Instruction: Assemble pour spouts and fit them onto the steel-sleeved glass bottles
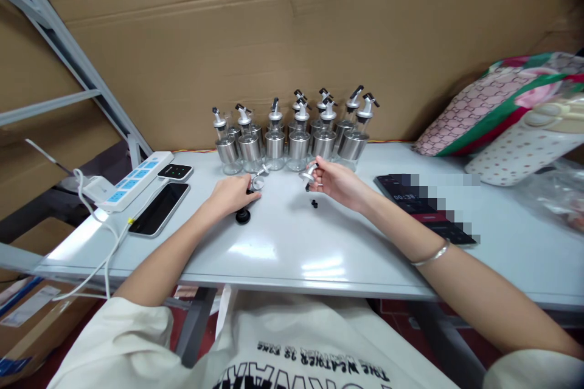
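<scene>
In the head view, my right hand [340, 183] pinches a silver pour spout [307, 177] with a black lower end, held just above the table. Below it lie a few tiny black pieces [314, 203]. My left hand [232, 194] rests low over the table, fingers closed; a bit of black shows at the fingertips, but what they hold is partly hidden. Beside those fingertips lies another silver spout [258, 182]. A round black stopper [243, 216] sits just under the hand. Behind both hands stand several glass-and-steel oil bottles [298, 144] topped with spouts.
At left are a power strip [137, 181], a small black device [175, 172], a phone [159, 209] and white cables. At right lie a partly blurred dark phone [424, 209], a dotted white cup [515, 149] and a patterned bag [479, 106]. Cardboard [205, 42] walls the back.
</scene>
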